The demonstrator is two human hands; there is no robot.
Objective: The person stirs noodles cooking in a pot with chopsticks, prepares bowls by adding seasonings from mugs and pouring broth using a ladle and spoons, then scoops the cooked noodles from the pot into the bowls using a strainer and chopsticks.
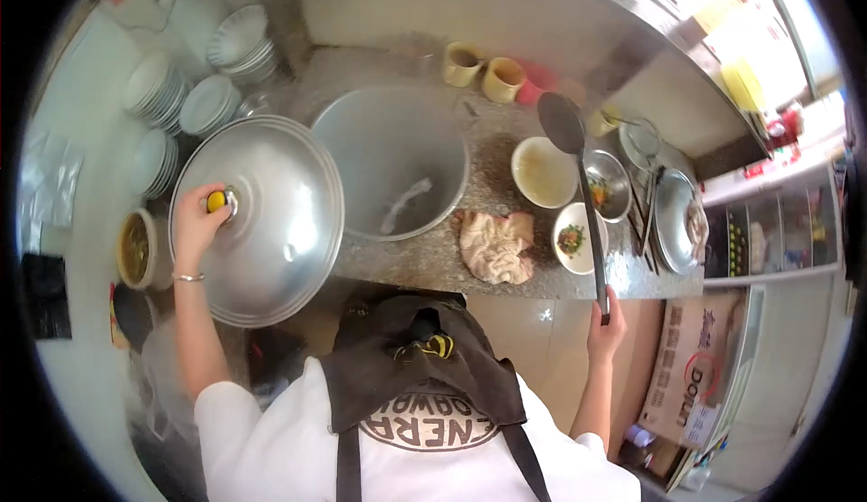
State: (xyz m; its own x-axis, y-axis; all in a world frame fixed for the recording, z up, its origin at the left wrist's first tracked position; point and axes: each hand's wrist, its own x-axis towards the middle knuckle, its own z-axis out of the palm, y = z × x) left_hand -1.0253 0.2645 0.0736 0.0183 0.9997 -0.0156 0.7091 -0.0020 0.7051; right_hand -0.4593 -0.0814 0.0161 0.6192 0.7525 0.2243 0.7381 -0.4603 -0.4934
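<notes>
we have our left fingers [208, 193] clamped on the yellow knob [216, 201] of the lid [284, 204], near the pot [366, 132]. our right fingers [615, 308] grip the ladle [562, 123].

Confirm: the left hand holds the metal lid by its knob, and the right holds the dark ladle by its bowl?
Wrong grip: in the head view, the right hand holds the ladle by its handle. The left hand does hold the lid by its knob.

One pot [361, 127], one held lid [289, 204], one ladle [562, 123], two white bowls [564, 260], one cloth [497, 246] (near the counter's [424, 267] front edge)
</notes>
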